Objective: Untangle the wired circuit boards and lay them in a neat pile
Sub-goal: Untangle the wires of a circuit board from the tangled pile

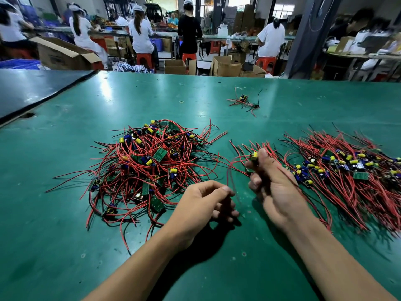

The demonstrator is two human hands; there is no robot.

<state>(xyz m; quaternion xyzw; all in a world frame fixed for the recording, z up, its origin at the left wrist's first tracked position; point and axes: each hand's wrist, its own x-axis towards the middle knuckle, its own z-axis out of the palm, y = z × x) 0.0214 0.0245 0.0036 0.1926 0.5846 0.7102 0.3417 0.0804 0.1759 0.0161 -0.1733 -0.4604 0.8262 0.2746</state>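
Right hand (273, 185): fingers curled tight round one board (253, 155), thumb up along it. The board's yellow cap pokes out just above my fingertips. Its red and black leads fan out past the thumb, away from me. One dark lead trails back across the back of the hand.

Left hand (204, 205): fingers curled, thumb and forefinger pinching a red wire (227, 178). It loops up from that pinch to the board in the right hand. The wire is blurred near the pinch, so I can't read the exact contact. The hands are near each other, not touching.

Heap (147, 166): the tangled lot, just left of and beyond my left fingers. Boards lie at all angles with red and black wires crossing, and a few strands reach toward the gap between my hands.

Pile (347, 170): right of my right fingers. Its wires run roughly parallel and the boards sit in a band across the middle. The nearest wires pass behind my right hand.

Stray bunch (243, 102): well beyond my right fingertips, alone on the green table (86, 235). Rubber band (181, 102): well beyond my left fingers, past the heap.

Workers (141, 33) sit on red stools (144, 59) past the far table edge.
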